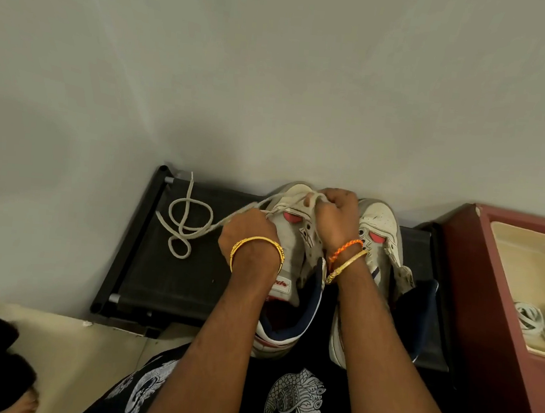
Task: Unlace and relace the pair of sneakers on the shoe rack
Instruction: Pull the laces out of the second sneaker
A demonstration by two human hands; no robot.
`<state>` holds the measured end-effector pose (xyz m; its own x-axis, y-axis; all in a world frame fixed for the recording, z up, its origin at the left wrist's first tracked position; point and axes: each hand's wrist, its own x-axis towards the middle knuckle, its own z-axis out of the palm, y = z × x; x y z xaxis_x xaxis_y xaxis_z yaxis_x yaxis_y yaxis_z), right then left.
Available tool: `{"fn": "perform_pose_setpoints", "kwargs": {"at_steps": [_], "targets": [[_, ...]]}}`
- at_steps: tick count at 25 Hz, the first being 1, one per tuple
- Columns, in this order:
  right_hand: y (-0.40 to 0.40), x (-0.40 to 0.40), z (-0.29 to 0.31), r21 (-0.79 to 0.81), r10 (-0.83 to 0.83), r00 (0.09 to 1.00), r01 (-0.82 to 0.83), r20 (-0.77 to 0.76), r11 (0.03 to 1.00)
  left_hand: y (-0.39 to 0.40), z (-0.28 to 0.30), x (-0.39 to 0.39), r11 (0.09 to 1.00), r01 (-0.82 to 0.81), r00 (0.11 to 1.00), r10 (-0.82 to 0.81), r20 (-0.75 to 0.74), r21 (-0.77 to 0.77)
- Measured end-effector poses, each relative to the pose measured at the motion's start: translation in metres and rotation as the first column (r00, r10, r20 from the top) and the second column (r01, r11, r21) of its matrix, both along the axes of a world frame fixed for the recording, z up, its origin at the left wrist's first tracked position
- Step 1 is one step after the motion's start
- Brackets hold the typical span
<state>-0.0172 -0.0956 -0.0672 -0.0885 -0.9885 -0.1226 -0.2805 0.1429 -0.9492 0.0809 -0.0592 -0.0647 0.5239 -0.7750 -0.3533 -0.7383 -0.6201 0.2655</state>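
Two white sneakers with navy collars stand side by side on the black shoe rack (166, 273), toes toward the wall. My left hand (249, 230) rests on the left sneaker (290, 250) and pinches the grey lace (184, 221), whose loose length lies coiled on the rack to the left. My right hand (336, 212) is curled over the toe end of the same shoe, gripping the lace near the front eyelets. The right sneaker (380, 235) stands beside it with no lace visible in its eyelets.
A pale wall rises right behind the rack. A dark red cabinet (474, 290) stands at the right, holding a cream tray (523, 261) with white cords. Beige floor lies at the lower left, with a dark object on it. My patterned black clothing fills the bottom.
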Motion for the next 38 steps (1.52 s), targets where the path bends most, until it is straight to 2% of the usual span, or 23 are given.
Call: {"fn": "perform_pose_setpoints", "kwargs": {"at_steps": [2,3,4,5,6,7,8,9,10,11,12,13,15,18,20,24,28,30,32,34,35,36,38], "targets": [[0.001,-0.017,0.025,-0.044,-0.187,0.951,0.204,0.248,0.978,0.001,-0.001,0.001,1.000,-0.013,1.000,0.013,0.012,-0.010],[0.000,-0.027,0.037,-0.056,-0.231,0.890,0.274,0.393,0.960,0.002,0.000,0.000,1.000,-0.012,1.000,0.013,0.016,-0.008],[0.000,-0.035,0.050,-0.040,-0.232,0.792,0.307,0.565,0.951,0.003,0.001,0.000,1.000,-0.014,1.000,0.014,0.013,-0.012],[0.001,-0.040,0.057,0.006,-0.204,0.654,0.292,0.728,0.956,0.004,0.002,-0.001,1.000,-0.019,1.000,0.019,-0.002,-0.018],[0.001,-0.039,0.060,0.059,-0.188,0.546,0.244,0.816,0.968,0.004,0.002,-0.002,0.999,-0.026,0.999,0.025,-0.022,-0.024],[0.002,-0.032,0.057,0.103,-0.211,0.566,0.217,0.797,0.971,0.004,0.002,-0.002,0.999,-0.030,0.999,0.029,-0.040,-0.026],[0.004,-0.022,0.050,0.111,-0.225,0.710,0.205,0.667,0.973,0.003,0.002,-0.002,0.999,-0.030,0.998,0.028,-0.051,-0.028],[0.005,-0.013,0.037,0.071,-0.186,0.873,0.172,0.451,0.982,0.004,0.001,-0.001,0.999,-0.025,0.998,0.023,-0.058,-0.028],[0.005,-0.004,0.024,0.029,-0.092,0.971,0.088,0.219,0.996,0.004,0.001,0.000,0.999,-0.017,0.998,0.015,-0.063,-0.032],[0.006,0.003,0.012,0.038,0.043,0.999,-0.044,0.009,0.998,0.004,0.001,0.001,0.999,-0.006,0.998,0.004,-0.063,-0.037],[0.006,0.008,0.002,0.108,0.187,0.966,-0.170,-0.177,0.980,0.005,0.001,0.001,0.999,0.008,0.998,-0.010,-0.060,-0.043],[0.006,0.011,-0.005,0.183,0.297,0.893,-0.247,-0.339,0.951,0.005,0.001,0.001,0.999,0.024,0.998,-0.027,-0.054,-0.048],[0.005,0.015,-0.008,0.234,0.382,0.738,-0.302,-0.556,0.924,0.005,0.001,0.000,0.996,0.051,0.998,-0.053,-0.031,-0.067],[0.007,0.021,-0.003,0.198,0.354,0.586,-0.315,-0.729,0.928,0.004,-0.001,-0.002,0.996,0.073,0.997,-0.073,0.003,-0.044],[0.010,0.025,-0.003,0.204,0.328,0.539,-0.278,-0.776,0.939,0.003,-0.002,-0.002,0.996,0.085,0.996,-0.085,0.008,-0.012],[0.013,0.028,-0.001,0.194,0.266,0.597,-0.183,-0.757,0.964,0.002,-0.002,-0.001,0.997,0.076,0.997,-0.076,-0.012,0.005],[0.012,0.029,-0.005,0.206,0.316,0.535,-0.257,-0.783,0.944,0.003,0.000,-0.001,0.997,0.076,0.997,-0.076,-0.011,0.019],[0.008,0.025,-0.007,0.255,0.407,0.538,-0.336,-0.738,0.907,0.003,0.000,-0.001,0.999,0.049,0.999,-0.048,-0.022,0.013],[0.005,0.016,-0.005,0.268,0.468,0.662,-0.386,-0.586,0.882,0.004,-0.001,-0.001,1.000,0.008,0.999,-0.009,-0.036,-0.008],[0.008,0.004,0.005,0.255,0.413,0.856,-0.343,-0.312,0.904,0.005,-0.002,-0.001,0.998,-0.046,0.997,0.043,-0.068,-0.048],[0.012,-0.003,0.012,0.250,0.344,0.924,-0.298,-0.167,0.921,0.005,-0.002,-0.001,0.995,-0.075,0.993,0.069,-0.091,-0.066],[0.016,-0.011,0.021,0.243,0.289,0.957,-0.274,-0.027,0.930,0.005,-0.002,0.000,0.993,-0.096,0.990,0.088,-0.108,-0.074],[0.022,-0.026,0.040,0.210,0.270,0.941,-0.312,0.203,0.927,0.006,-0.001,0.000,0.992,-0.111,0.988,0.103,-0.114,-0.066]]}}
